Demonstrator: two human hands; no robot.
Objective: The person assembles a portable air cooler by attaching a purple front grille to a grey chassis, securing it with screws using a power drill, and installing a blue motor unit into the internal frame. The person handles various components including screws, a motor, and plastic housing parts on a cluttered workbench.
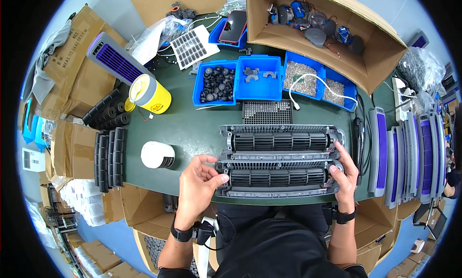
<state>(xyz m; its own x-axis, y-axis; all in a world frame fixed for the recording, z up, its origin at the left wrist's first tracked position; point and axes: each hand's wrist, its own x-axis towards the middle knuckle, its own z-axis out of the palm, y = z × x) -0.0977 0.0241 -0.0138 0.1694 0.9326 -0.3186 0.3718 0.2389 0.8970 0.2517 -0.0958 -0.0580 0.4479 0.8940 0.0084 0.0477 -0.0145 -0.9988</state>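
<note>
Two grey plastic fan housings lie side by side along the front of the table: a near housing (276, 193) and a far housing (279, 128). Each holds a long black ribbed fan roller, the near roller (274, 177) and the far roller (276, 142). My left hand (198, 184) grips the near housing's left end, its thumb against the end of the roller and other fingers bent. At the opposite end, my right hand (345, 178) closes on the near housing, thumb on its corner and fingers reaching up along the far one.
Behind the housings stand a blue bin of black wheels (215, 83), further blue bins (260, 88) and a carton of motors (327, 37). Purple-grilled covers (426, 153) stand at right. Left are a yellow cup (156, 100), a white tub (157, 155) and spare rollers (109, 157).
</note>
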